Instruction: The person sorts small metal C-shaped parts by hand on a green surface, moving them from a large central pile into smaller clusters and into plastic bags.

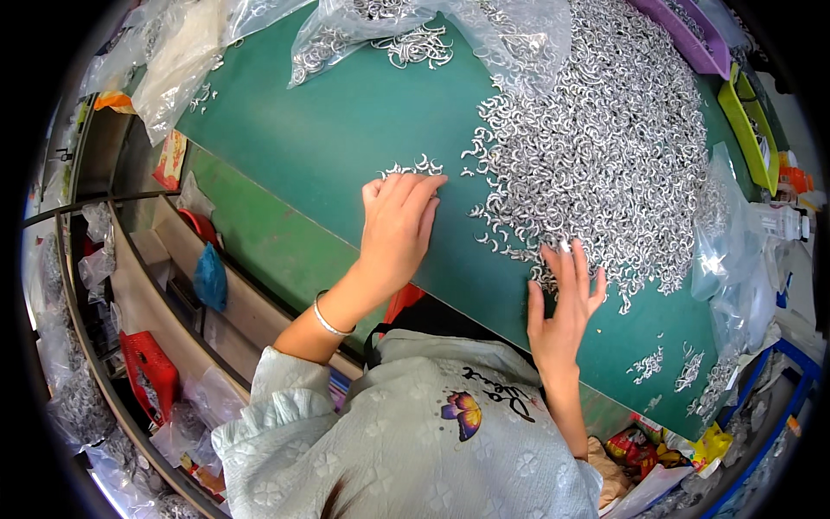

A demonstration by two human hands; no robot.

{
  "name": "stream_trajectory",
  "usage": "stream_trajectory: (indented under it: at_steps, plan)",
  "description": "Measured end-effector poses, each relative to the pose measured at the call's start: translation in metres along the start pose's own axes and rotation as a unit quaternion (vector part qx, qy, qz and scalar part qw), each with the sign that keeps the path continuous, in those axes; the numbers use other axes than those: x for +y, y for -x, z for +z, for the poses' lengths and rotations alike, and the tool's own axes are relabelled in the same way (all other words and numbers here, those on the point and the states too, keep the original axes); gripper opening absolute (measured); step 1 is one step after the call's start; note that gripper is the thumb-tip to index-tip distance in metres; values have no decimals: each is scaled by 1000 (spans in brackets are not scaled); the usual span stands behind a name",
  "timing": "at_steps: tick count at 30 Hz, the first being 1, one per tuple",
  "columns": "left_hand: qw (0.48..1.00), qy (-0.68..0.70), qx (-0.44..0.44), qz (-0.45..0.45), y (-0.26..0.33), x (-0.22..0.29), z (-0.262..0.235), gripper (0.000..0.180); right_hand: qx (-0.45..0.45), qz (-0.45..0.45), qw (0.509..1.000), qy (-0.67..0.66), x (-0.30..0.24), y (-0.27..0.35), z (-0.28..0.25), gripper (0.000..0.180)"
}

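Note:
A wide heap of small silvery curved metal pieces (596, 147) covers the right part of the green tabletop (346, 112). My right hand (562, 316) rests at the heap's near edge, fingers apart, with the fingertips touching the pieces. To the left, my left hand (399, 216) lies palm down on the table, fingers stretched out and close together. Just beyond its fingertips is a small cluster of the same curved pieces (413, 165). What lies beneath the left palm is hidden.
Clear plastic bags with metal parts (324, 52) lie at the far edge. Purple (692, 39) and yellow-green trays (750, 130) stand at the far right. Small piles (647, 365) sit near the right front corner. Shelving on the left holds a red basket (149, 376).

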State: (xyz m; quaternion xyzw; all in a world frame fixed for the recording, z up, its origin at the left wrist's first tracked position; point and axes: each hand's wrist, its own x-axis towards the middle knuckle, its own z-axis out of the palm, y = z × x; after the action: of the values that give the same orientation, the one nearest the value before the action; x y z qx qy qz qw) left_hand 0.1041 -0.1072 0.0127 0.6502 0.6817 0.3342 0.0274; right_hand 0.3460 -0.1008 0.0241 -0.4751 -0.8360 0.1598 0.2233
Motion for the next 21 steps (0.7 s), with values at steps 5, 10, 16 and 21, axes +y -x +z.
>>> stream_trajectory:
  at_steps: [5,10,16,21]
  plan:
    - [996,68,-44,37,11,26,5,29,31,-10,997,-65,-16,-6,-5,45]
    - [980,179,-82,31,33,58,14,32,7,17,998,-57,-11,6,-2,41]
    - [963,254,-80,-37,40,71,13,34,3,-11,993,-115,-16,20,-8,42]
    - [978,204,-30,-17,33,63,8,31,-53,-15,997,-49,-15,33,-5,37]
